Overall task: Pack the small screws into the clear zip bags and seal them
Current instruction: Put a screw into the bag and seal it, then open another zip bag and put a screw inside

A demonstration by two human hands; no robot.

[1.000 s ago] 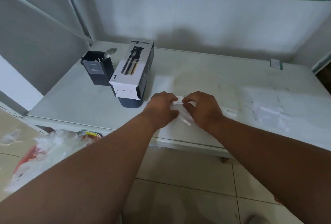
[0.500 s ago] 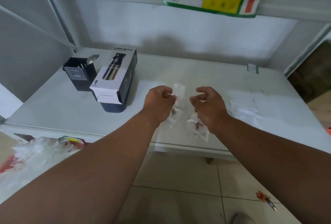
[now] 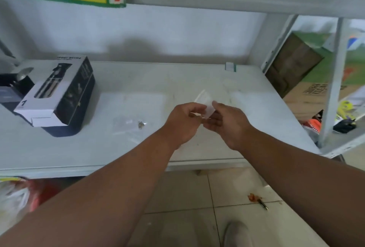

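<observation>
A small clear zip bag (image 3: 206, 103) is held up above the white shelf (image 3: 138, 152), pinched between both hands. My left hand (image 3: 182, 122) grips its lower left edge and my right hand (image 3: 227, 122) holds its right side. Whether screws are inside it is hidden by the fingers. Another clear bag (image 3: 126, 125) lies flat on the shelf to the left, with a few small screws (image 3: 141, 124) at its right end. More clear bags (image 3: 243, 96) lie flat at the right of the shelf.
A spray bottle box (image 3: 59, 93) lies on a dark base at the left, a black holder (image 3: 11, 89) beyond it. A metal upright (image 3: 329, 93) and cardboard boxes (image 3: 308, 81) stand right. A plastic-wrapped bundle (image 3: 17, 197) sits below on the tiled floor.
The view has swung right. Both hands had a bag each half a second ago; now they meet on one clear bag, and a bag with screws lies on the shelf to the left.
</observation>
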